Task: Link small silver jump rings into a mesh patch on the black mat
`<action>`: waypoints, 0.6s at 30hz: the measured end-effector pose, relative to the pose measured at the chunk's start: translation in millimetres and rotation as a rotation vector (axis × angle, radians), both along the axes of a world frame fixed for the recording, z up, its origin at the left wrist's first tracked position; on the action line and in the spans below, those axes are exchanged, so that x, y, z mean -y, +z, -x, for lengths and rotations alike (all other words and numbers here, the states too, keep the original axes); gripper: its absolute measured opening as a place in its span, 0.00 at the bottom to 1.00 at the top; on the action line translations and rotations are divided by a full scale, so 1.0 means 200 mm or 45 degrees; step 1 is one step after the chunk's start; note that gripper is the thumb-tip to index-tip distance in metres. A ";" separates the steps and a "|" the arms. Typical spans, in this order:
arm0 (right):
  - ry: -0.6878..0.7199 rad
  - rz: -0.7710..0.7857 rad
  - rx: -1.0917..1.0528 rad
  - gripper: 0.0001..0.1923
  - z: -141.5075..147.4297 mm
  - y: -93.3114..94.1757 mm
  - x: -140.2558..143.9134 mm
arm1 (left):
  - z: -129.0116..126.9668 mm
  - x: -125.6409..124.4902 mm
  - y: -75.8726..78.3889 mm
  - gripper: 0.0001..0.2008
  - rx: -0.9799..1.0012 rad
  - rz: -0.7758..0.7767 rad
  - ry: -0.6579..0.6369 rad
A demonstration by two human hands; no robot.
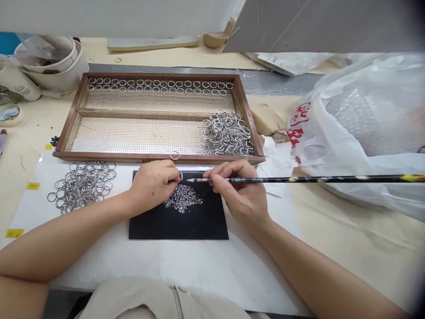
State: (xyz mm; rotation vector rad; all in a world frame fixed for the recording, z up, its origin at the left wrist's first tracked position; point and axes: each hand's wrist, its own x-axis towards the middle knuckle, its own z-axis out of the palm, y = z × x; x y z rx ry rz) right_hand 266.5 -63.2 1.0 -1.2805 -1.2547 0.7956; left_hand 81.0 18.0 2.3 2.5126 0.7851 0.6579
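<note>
My left hand (154, 184) is closed in a pinch around a small silver ring (181, 176), mostly hidden by the fingers, above a black mat (149, 226). My right hand (241, 188) grips a long, dark patterned pen-like stick (299, 179) with a pale pointed tip. That tip points left, close to the pinched ring; whether they touch I cannot tell. Below the fingers, a heap of tiny shiny stones (183, 198) lies on the mat. One loose ring (175, 155) rests on the front rim of the wooden mesh tray (156, 157).
Left of the mat lies a pile of silver rings (83, 186). Inside the tray are rows of rings (159, 86) at the back and a tangled ring heap (227, 133) at right. A white plastic bag (361, 124) stands right, white tubs (63, 66) far left.
</note>
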 end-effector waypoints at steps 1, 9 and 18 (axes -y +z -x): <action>-0.005 -0.018 -0.028 0.07 0.00 0.00 0.00 | 0.00 0.00 0.00 0.09 -0.005 -0.023 -0.002; -0.013 -0.074 -0.055 0.07 0.03 0.02 -0.01 | 0.00 0.00 -0.02 0.08 -0.029 -0.166 -0.016; -0.014 -0.051 0.018 0.08 0.03 0.02 -0.01 | 0.00 0.01 -0.01 0.09 -0.031 -0.197 -0.011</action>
